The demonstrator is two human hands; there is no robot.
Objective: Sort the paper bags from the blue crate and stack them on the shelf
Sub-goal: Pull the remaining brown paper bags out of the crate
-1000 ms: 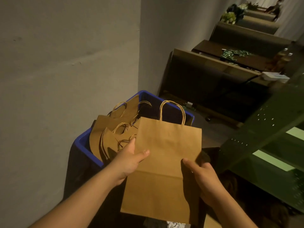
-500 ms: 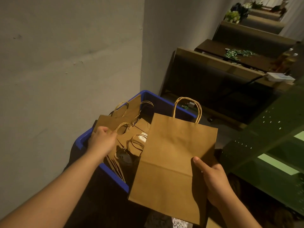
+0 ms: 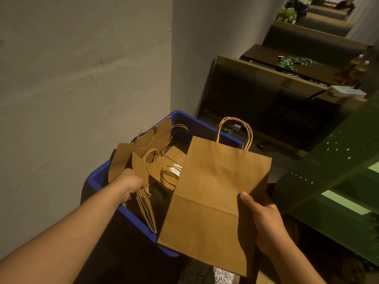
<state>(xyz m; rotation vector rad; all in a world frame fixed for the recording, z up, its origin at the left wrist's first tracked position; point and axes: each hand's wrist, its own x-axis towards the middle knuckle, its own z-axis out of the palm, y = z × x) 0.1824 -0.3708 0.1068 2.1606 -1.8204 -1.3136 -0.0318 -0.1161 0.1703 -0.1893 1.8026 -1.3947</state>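
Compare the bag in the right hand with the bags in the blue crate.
The held bag is flat, whole in view and clear of the crate, pinched by the right hand; the crate bags lie jumbled, overlapping and tilted, with the left hand gripping one. Both are brown paper with twisted handles.

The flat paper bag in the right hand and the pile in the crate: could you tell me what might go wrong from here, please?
1. The right hand pinches the flat paper bag only at its right edge, so it may droop or slip.
2. The left hand grips one bag among the crate bags, whose looped handles overlap; pulling could drag several out.
3. Bags lean over the blue crate rim and could spill.
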